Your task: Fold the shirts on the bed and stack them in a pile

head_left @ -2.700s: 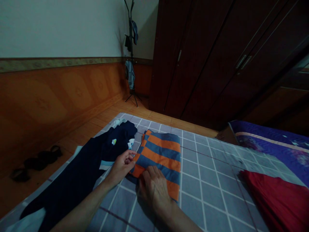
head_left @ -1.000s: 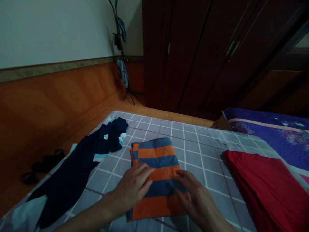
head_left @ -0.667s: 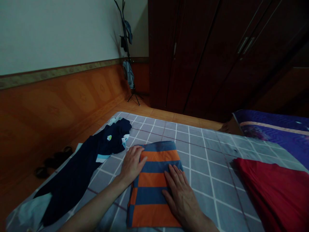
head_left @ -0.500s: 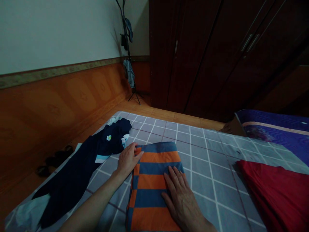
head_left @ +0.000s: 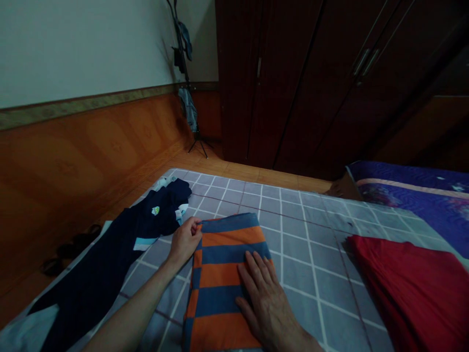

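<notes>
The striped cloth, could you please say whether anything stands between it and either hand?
Nothing visible does: the left hand touches the far left corner of the striped cloth, and the right hand lies on it.

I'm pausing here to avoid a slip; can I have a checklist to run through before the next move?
1. Left hand at the striped cloth's far left corner: ok, fingertips closed on it.
2. Right hand steadying the cloth: ok, spread flat on its right side.
3. Navy garment apart from the striped cloth: ok, checked sheet shows between them.
4. Red cloth apart from the right hand: ok, off to the right.
5. A hand free: not ok, both are on the striped cloth.
6. Lower layers smooth: cannot tell, they are hidden.
</notes>
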`<state>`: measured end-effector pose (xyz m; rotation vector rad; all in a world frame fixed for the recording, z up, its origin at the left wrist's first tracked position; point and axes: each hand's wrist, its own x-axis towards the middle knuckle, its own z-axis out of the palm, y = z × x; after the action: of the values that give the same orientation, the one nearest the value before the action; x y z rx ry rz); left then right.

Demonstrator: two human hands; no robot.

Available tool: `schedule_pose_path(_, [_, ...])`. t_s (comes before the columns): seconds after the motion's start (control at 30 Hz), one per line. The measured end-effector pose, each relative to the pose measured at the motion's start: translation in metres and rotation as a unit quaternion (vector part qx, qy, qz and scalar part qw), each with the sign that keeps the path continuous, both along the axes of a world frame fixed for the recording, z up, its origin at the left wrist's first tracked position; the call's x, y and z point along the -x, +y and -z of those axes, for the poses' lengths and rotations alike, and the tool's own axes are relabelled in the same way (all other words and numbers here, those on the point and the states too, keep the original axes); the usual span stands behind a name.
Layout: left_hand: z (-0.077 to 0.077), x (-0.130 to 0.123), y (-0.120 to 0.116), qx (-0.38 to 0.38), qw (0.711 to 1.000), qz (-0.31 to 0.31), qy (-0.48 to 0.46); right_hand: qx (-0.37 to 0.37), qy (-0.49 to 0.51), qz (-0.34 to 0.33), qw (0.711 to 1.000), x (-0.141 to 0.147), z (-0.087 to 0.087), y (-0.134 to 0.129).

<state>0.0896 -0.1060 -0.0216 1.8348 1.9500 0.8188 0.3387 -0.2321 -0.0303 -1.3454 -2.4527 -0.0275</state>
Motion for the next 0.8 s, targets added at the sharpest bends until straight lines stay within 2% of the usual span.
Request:
schedule_pose_path(0.07, [-0.003, 0.0, -0.001, -0.003, 0.999, 0.015, 0.043, 0.038, 0.002, -0.016, 0.999, 0.001, -0.005, -0.003])
schedule_pose_path(0.17, [-0.018, -0.007, -0.003, -0.078, 0.987, 0.08, 0.112, 0.108, -0.004, -0.022, 0.994, 0.003, -0.012, -0.005])
schedule_pose_path(0.27, [-0.04, -0.031, 0.002, -0.127, 0.971, 0.167, 0.117, 0.154, -0.006, -0.016, 0.988, 0.003, -0.016, -0.004])
schedule_pose_path(0.37, [-0.055, -0.066, 0.018, -0.115, 0.955, 0.239, 0.13, 0.173, 0.001, -0.013, 0.985, 0.003, -0.017, -0.004])
schedule_pose_path(0.47, [-0.056, -0.097, 0.04, -0.068, 0.945, 0.26, 0.187, 0.182, 0.019, -0.009, 0.983, 0.003, -0.016, -0.005])
schedule_pose_path(0.57, [-0.05, -0.116, 0.054, -0.032, 0.937, 0.262, 0.228, 0.188, 0.04, -0.009, 0.981, 0.001, -0.016, -0.006])
schedule_pose_path(0.8, [-0.046, -0.134, 0.048, -0.048, 0.939, 0.248, 0.232, 0.213, 0.053, -0.015, 0.976, 0.001, -0.022, -0.006])
